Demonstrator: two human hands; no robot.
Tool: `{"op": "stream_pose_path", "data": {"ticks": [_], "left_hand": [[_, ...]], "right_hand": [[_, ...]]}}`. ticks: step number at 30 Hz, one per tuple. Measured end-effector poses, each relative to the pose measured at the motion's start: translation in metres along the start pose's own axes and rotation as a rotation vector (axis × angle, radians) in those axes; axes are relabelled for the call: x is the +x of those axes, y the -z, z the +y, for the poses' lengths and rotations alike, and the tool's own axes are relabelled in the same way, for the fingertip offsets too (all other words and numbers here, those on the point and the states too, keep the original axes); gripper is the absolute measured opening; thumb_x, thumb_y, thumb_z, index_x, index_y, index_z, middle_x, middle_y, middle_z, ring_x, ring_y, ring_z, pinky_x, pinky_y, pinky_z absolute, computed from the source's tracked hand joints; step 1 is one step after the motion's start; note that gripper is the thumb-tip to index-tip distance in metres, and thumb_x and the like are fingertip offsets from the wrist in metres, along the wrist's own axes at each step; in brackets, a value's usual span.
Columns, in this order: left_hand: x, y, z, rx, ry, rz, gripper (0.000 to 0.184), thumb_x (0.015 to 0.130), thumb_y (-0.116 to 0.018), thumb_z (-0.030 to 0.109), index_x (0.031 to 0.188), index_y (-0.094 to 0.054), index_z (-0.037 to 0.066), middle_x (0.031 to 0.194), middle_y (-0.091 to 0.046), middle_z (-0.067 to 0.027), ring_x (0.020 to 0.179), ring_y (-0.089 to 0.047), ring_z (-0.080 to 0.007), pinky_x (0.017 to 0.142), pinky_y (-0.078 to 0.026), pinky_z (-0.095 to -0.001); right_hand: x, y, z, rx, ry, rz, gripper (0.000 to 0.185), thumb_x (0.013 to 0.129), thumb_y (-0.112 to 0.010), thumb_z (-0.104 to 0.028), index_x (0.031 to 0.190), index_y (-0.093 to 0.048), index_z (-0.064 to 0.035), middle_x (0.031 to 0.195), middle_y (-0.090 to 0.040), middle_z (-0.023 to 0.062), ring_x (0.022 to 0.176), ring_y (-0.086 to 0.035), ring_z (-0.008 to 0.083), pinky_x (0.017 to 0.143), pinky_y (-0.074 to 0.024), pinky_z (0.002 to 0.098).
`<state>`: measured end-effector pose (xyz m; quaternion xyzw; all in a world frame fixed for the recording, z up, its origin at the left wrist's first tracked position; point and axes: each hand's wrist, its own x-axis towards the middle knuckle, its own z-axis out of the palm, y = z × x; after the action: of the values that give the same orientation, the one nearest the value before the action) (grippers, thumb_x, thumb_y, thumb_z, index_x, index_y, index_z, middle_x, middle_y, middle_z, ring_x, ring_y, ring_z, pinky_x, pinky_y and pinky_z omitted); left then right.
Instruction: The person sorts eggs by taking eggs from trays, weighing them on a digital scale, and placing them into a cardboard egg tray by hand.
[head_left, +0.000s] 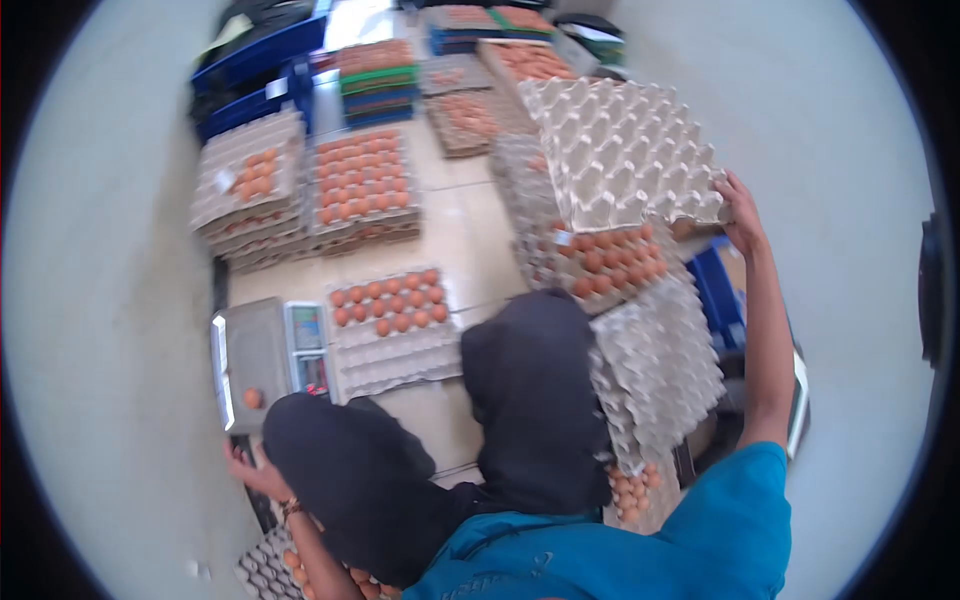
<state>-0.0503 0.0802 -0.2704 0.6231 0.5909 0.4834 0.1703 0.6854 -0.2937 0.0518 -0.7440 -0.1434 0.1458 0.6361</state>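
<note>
My right hand (740, 212) grips the edge of an empty egg tray (625, 150), raised and tilted above a stack with brown eggs (610, 258) on top. Low on the left, my left hand (258, 472) is beside my knee, its fingers apart and nothing seen in them. Just above that hand is a weighing scale (258, 345) with a single egg (253, 398) on its pan. To the right of the scale's display, a partly filled egg tray (390, 305) has eggs in its far rows and bare cups in its near rows.
Stacked trays of eggs (360, 178) and another stack (250, 180) stand at the back left. Blue crates (260, 65) are behind them. A pile of empty trays (660, 365) leans beside my right knee. More eggs (632, 490) lie close by my right side.
</note>
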Motion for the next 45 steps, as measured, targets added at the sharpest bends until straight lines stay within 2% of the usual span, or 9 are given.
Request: {"op": "stream_pose_path", "data": {"ticks": [6,17,21,24,25,33,37,39,45], "left_hand": [[0.0,-0.03,0.028,-0.09,0.063,0.015,0.058,0.087,-0.067,0.002,0.14,-0.045,0.004,0.123,-0.052,-0.0108,0.103,-0.056,-0.0218,0.094,-0.048,-0.0342],[0.002,-0.048,0.041,-0.136,0.061,-0.063,0.053,0.09,-0.063,0.003,0.14,-0.045,0.004,0.109,-0.053,-0.0084,0.091,-0.056,-0.0177,0.087,-0.049,-0.0311],[0.01,-0.045,0.043,-0.151,0.063,-0.093,0.051,0.091,-0.061,0.004,0.14,-0.046,0.004,0.104,-0.054,-0.0076,0.086,-0.056,-0.0162,0.084,-0.049,-0.0301],[0.016,-0.033,0.041,-0.165,0.071,-0.107,0.05,0.092,-0.06,0.004,0.139,-0.046,0.004,0.101,-0.054,-0.0069,0.083,-0.056,-0.015,0.082,-0.049,-0.0292],[0.018,-0.03,0.042,-0.172,0.076,-0.107,0.049,0.092,-0.06,0.004,0.139,-0.046,0.004,0.099,-0.054,-0.0067,0.081,-0.056,-0.0147,0.081,-0.05,-0.029],[0.087,-0.03,0.091,-0.316,0.133,-0.327,0.035,0.094,-0.062,0.008,0.126,-0.057,-0.005,0.116,-0.062,-0.0112,0.096,-0.064,-0.0136,0.081,-0.05,-0.0268],[0.151,-0.041,0.215,-0.218,0.115,-0.706,0.031,0.092,-0.062,0.01,0.122,-0.063,0.005,0.11,-0.066,-0.011,0.095,-0.063,-0.017,0.084,-0.051,-0.0328],[0.158,-0.062,0.256,-0.035,-0.381,-0.816,0.03,0.086,-0.064,0.011,0.117,-0.066,0.007,0.108,-0.068,-0.0113,0.09,-0.064,-0.0233,0.082,-0.052,-0.0377],[0.08,-0.148,0.297,0.457,-0.553,-1.308,0.021,0.083,-0.061,0.013,0.103,-0.067,0.006,0.102,-0.068,-0.01,0.098,-0.065,-0.0302,0.084,-0.052,-0.043]], "right_hand": [[-0.095,0.153,0.007,-0.143,-0.224,-0.032,0.049,0.097,-0.053,-0.011,0.144,-0.043,-0.013,0.126,-0.058,0.0081,0.114,-0.059,0.0207,0.095,-0.0522,0.0384],[-0.192,0.199,0.132,-0.061,-0.498,0.052,0.055,0.088,-0.062,-0.008,0.141,-0.049,-0.0122,0.116,-0.064,0.0051,0.108,-0.063,0.0216,0.092,-0.0524,0.0349],[-0.169,0.223,0.17,-1.006,-0.439,-0.154,0.058,0.071,-0.058,-0.003,0.129,-0.063,-0.007,0.083,-0.07,0.0093,0.082,-0.069,0.0249,0.077,-0.0547,0.0389],[-0.161,0.184,0.138,-1.403,-0.236,0.011,0.052,0.071,-0.062,-0.003,0.123,-0.065,-0.0068,0.092,-0.07,0.0189,0.083,-0.068,0.0335,0.08,-0.0541,0.0439],[-0.141,0.2,0.159,-1.389,0.101,0.113,0.042,0.075,-0.065,-0.005,0.117,-0.067,-0.0056,0.098,-0.07,0.0185,0.087,-0.069,0.0323,0.081,-0.0545,0.0423],[-0.014,-0.061,0.033,-0.81,0.461,-0.105,0.027,0.09,-0.064,-0.01,0.115,-0.064,-0.0008,0.102,-0.068,0.0068,0.092,-0.064,0.0147,0.078,-0.0532,0.0299],[0.064,-0.267,0.069,-0.764,0.607,-0.577,0.031,0.087,-0.068,-0.015,0.114,-0.065,-0.0008,0.098,-0.069,0.0118,0.091,-0.066,0.0177,0.077,-0.0542,0.032],[0.076,-0.359,0.092,-0.83,0.522,-0.786,0.032,0.083,-0.066,-0.014,0.112,-0.066,0.0001,0.095,-0.071,0.0147,0.091,-0.069,0.0221,0.081,-0.0547,0.0334],[0.099,-0.551,0.203,-1.159,0.7,-0.882,0.037,0.073,-0.067,-0.007,0.11,-0.065,-0.0045,0.108,-0.065,0.0185,0.104,-0.063,0.0362,0.088,-0.0523,0.0453]]}}
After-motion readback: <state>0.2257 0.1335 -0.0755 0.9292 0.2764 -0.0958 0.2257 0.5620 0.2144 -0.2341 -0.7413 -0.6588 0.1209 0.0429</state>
